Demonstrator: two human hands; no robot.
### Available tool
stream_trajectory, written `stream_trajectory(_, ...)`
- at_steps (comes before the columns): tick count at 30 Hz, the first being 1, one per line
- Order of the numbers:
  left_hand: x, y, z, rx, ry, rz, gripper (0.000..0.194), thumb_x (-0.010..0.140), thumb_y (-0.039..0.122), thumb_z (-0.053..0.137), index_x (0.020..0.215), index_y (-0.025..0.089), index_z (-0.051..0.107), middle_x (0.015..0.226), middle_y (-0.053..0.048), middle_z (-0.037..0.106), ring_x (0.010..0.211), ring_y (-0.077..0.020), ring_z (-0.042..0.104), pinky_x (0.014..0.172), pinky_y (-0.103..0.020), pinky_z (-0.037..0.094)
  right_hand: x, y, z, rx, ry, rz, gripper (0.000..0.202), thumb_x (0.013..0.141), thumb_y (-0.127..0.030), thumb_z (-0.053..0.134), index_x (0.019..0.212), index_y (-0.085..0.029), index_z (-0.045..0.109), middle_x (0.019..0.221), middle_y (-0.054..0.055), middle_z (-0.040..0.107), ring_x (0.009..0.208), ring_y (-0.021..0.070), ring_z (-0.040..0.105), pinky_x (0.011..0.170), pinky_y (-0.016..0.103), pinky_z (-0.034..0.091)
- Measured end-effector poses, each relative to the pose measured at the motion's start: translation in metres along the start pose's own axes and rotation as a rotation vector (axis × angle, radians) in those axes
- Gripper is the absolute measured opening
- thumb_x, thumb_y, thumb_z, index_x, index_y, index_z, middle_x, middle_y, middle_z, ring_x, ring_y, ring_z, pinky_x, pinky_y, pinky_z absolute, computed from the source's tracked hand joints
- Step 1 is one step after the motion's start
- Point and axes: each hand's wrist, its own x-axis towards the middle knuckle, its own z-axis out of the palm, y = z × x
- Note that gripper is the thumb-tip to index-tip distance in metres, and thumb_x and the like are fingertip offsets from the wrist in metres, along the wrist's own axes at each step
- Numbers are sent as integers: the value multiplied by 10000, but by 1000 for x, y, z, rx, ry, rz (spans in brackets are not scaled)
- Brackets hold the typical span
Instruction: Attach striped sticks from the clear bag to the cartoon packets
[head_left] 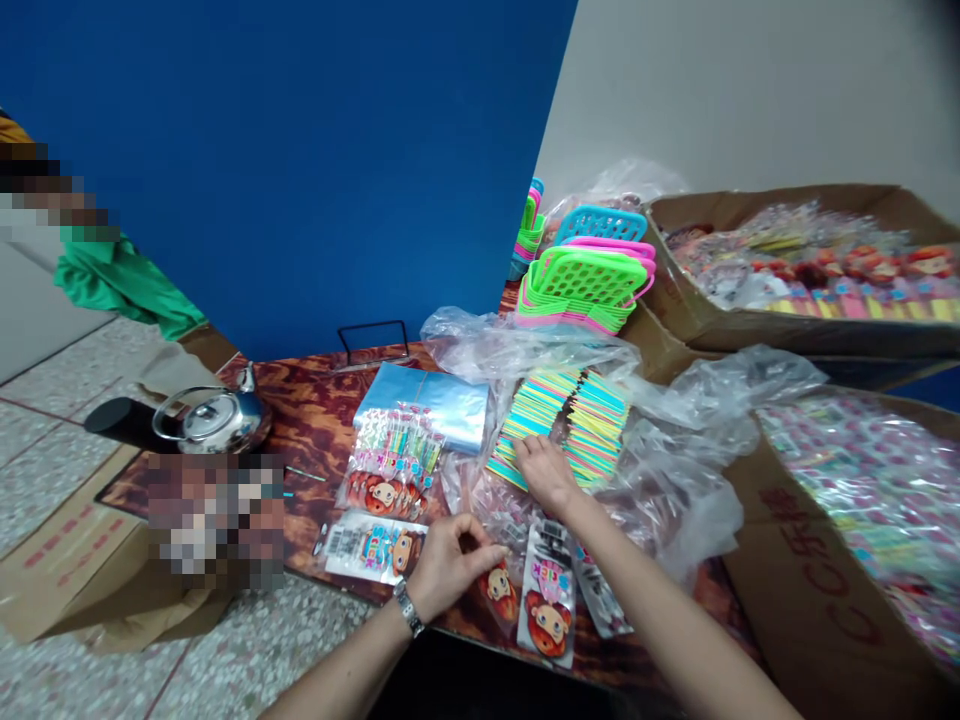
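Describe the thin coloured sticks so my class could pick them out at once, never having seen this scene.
On the reddish patterned table, look between the blue sheets and the open cardboard box at right. The sticks lie amid crumpled clear plastic, partly under the right hand. Unlike the printed packets nearby, they form two bright yellow, blue and pink groups.

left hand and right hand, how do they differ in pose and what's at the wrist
The left hand has a metal-banded watch at its wrist; the right hand shows none. The left hand is curled inward beside a printed packet; the right hand reaches farther forward, onto the coloured sticks. Both are ungloved.
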Motion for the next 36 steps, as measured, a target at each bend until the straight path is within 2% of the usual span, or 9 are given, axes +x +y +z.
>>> stream_trajectory(3, 0, 0, 0, -15, -2, -18, 253, 686, 337, 685, 629, 122, 563, 601, -17, 608, 549, -107, 513, 535, -204, 402, 0, -1, -2, -18, -23, -26, 197, 847, -91, 391, 960, -123, 550, 958, 133, 573, 964, 247, 477, 789, 344, 366)
stream_trajectory(8, -1, 1, 1, -25, -4, -18, 249, 687, 331, 684, 626, 121, 564, 606, -17, 614, 554, -108, 525, 545, -203, 408, 6, -5, -5, 6, -26, -28, 213, 846, -60, 348, 913, -102, 545, 927, 149, 563, 936, 244, 483, 787, 348, 360)
stream_trajectory(16, -3, 4, -2, -33, 31, -17, 241, 691, 324, 678, 618, 131, 552, 613, -18, 600, 574, -119, 526, 569, -219, 412, 11, 1, -3, 204, -16, 38, 169, 792, -24, 387, 871, -84, 524, 915, 171, 571, 903, 230, 515, 794, 348, 367)
stream_trajectory(19, -2, 6, -3, -31, 47, -10, 243, 687, 324, 677, 610, 135, 545, 605, -12, 590, 573, -117, 519, 572, -219, 408, 5, 8, -10, 351, -6, 63, 133, 850, -119, 358, 864, -114, 490, 858, 130, 587, 825, 194, 549, 753, 313, 393)
stream_trajectory(24, 0, 4, -3, -69, 51, -19, 249, 692, 334, 668, 609, 139, 536, 582, -1, 573, 546, -106, 505, 538, -206, 398, -17, 11, -24, 655, -8, 16, 334, 947, -309, 126, 820, -196, 414, 695, 0, 587, 636, 105, 570, 635, 222, 436)
stream_trajectory(28, 1, 4, -2, -98, 75, -37, 263, 684, 349, 669, 601, 142, 529, 561, 8, 563, 519, -100, 498, 502, -195, 390, -33, -2, -29, 1129, 74, 1, 326, 921, -452, 219, 809, -209, 404, 688, -22, 538, 646, 108, 543, 661, 242, 449)
stream_trajectory(30, 1, 7, -3, -93, 93, -39, 263, 678, 354, 670, 597, 143, 535, 562, 8, 571, 519, -102, 504, 501, -196, 396, -39, -8, -32, 1267, 83, 5, 316, 900, -489, 278, 844, -210, 415, 706, -22, 523, 656, 110, 532, 663, 247, 448)
stream_trajectory(34, -1, 11, -5, -55, 121, -15, 235, 678, 336, 665, 599, 145, 553, 587, 0, 591, 543, -112, 522, 530, -205, 418, -43, -9, -38, 1292, 76, -44, 297, 902, -475, 282, 876, -207, 409, 710, -16, 522, 648, 112, 530, 631, 239, 443)
stream_trajectory(36, -1, 12, -6, -42, 136, 1, 227, 677, 328, 660, 594, 147, 551, 585, 0, 587, 545, -115, 520, 532, -208, 421, -38, -2, -37, 1100, 88, -36, 288, 921, -432, 235, 878, -204, 405, 708, -11, 533, 638, 114, 530, 623, 235, 432)
